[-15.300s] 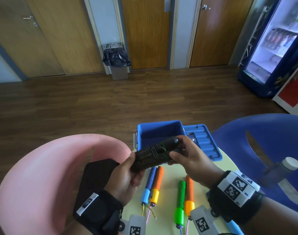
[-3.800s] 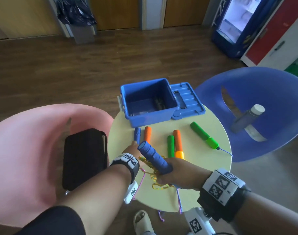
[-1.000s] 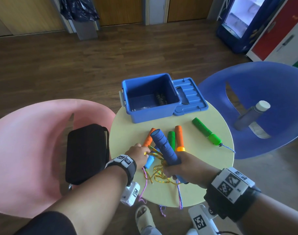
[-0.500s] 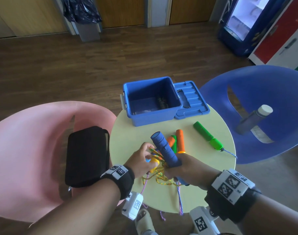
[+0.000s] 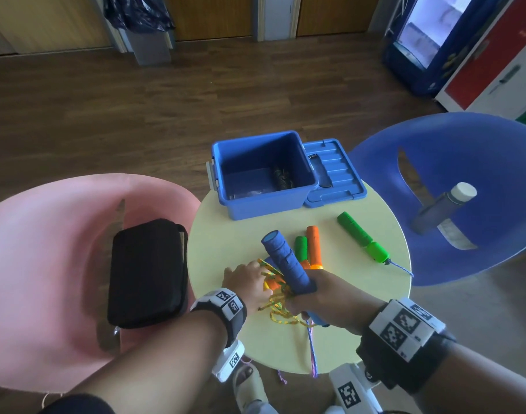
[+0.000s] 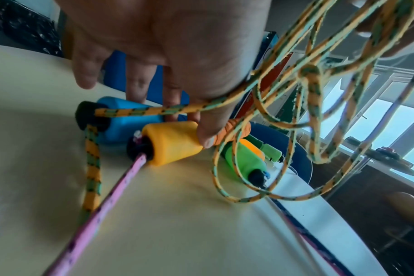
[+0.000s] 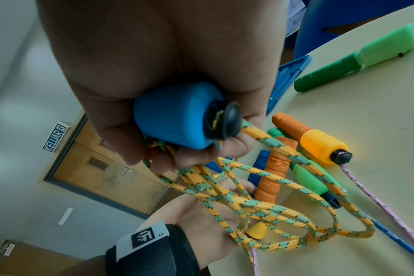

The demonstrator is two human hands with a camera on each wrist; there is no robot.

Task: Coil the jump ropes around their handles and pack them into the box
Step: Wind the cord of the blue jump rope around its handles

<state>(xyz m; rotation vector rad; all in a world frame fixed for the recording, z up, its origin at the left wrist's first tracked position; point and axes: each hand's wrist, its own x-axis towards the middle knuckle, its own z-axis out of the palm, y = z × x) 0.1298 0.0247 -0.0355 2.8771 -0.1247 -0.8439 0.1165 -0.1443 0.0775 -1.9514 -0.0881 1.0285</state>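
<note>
Rope (image 5: 278,307) in yellow and green loops hangs tangled between both hands above the round bench (image 5: 226,243). The right hand (image 5: 324,297) has its grip wrapped round a blue handle (image 5: 285,262), tilted toward 11 o'clock. The left hand (image 6: 168,46), fingers straight, presses an orange handle (image 6: 175,142) beside the second blue handle (image 6: 123,119). At 12 o'clock the blue box (image 5: 263,201) stands open, a dark coiled rope (image 5: 281,177) inside.

The dark coiled bundle (image 5: 281,177) in the box (image 5: 267,204) is too small to identify.
</note>
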